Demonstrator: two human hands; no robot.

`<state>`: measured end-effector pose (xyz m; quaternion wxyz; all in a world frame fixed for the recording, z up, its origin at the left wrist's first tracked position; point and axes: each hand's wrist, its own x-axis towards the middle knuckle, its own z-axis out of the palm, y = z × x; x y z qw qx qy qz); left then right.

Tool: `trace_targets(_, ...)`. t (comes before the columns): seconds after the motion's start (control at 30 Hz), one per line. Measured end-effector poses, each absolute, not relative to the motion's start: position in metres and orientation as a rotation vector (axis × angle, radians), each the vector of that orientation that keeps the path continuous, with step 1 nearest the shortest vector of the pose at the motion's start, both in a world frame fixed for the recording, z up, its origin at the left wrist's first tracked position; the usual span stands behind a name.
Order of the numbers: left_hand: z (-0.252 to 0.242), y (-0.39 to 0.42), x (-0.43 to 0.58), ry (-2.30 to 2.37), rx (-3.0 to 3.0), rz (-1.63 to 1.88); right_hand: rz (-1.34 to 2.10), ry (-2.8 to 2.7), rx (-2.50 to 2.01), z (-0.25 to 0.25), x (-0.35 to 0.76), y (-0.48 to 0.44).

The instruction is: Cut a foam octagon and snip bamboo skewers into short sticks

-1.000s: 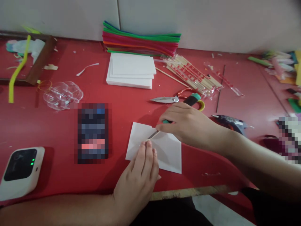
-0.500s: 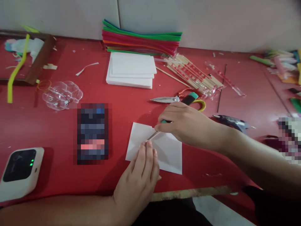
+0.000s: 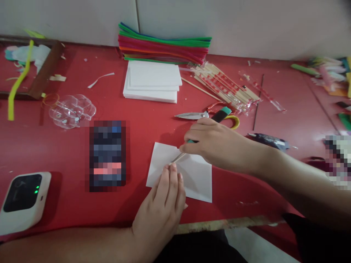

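Observation:
A white sheet (image 3: 199,184) of card or thin foam lies flat on the red table, with a small notch in its far edge. My right hand (image 3: 207,140) is closed around a cutter knife (image 3: 223,114) with a black and teal handle. The knife's thin metal blade slants down to the middle of the sheet, its tip close to my left fingertips. Flat on the near part of the sheet rests my left hand (image 3: 164,204), fingers stretched out and pressing down. Just beyond my right hand lie scissors (image 3: 192,115) with red and yellow handles.
Behind are stacked white sheets (image 3: 153,78), colourful pipe cleaners (image 3: 164,45) and wrapped wooden sticks (image 3: 225,87). To the left sit a blurred phone (image 3: 107,155), a white device (image 3: 26,201) and a clear bead case (image 3: 72,111). A glue gun (image 3: 268,141) lies right.
Both hands and the knife keep practically the same place on the sheet. The whole view has shifted very slightly.

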<state>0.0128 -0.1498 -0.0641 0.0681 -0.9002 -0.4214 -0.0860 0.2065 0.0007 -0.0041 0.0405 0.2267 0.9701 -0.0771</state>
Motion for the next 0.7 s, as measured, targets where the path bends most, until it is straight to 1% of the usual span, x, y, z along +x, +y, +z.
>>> trace_targets(0.7,-0.061,-0.149,0.013,-1.276,-2.726,-0.225,-0.22,2.902,0.728,-0.001,0.217,0.006)
